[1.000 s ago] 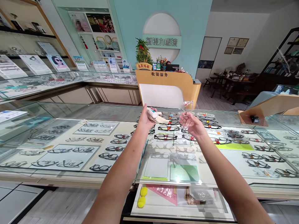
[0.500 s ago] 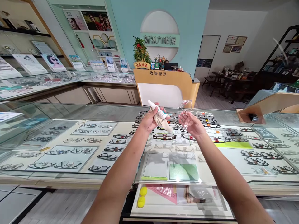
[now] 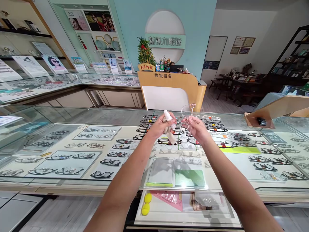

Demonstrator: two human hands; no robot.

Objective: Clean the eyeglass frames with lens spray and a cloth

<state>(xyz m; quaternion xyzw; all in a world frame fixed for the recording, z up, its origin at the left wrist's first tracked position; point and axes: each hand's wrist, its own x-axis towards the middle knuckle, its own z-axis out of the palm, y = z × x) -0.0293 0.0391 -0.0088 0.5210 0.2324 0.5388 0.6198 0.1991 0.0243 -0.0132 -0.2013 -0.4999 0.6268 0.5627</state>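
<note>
My left hand (image 3: pixel 161 126) is closed around a small white spray bottle (image 3: pixel 167 115), its nozzle end pointing up. A beige cloth (image 3: pixel 171 138) is bunched in the same hand and hangs below the fingers. Just to the right, my right hand (image 3: pixel 196 128) pinches a pair of clear-framed glasses (image 3: pixel 187 111) held upright, one rim above the fingers. The two hands are close together but apart, above the glass counter. Part of the bottle is hidden by my left fingers.
Beneath the hands, the glass display counter (image 3: pixel 159 151) holds rows of spectacles (image 3: pixel 169 141). An open drawer (image 3: pixel 188 217) at the front contains yellow round cases (image 3: pixel 145 208) and papers. A wooden cashier desk (image 3: pixel 169 80) stands beyond, and a wooden stand (image 3: pixel 272 111) sits at right.
My left hand has turned the bottle more upright and moved it slightly right, toward the glasses. The glasses have rotated and shifted a little left in my right hand.
</note>
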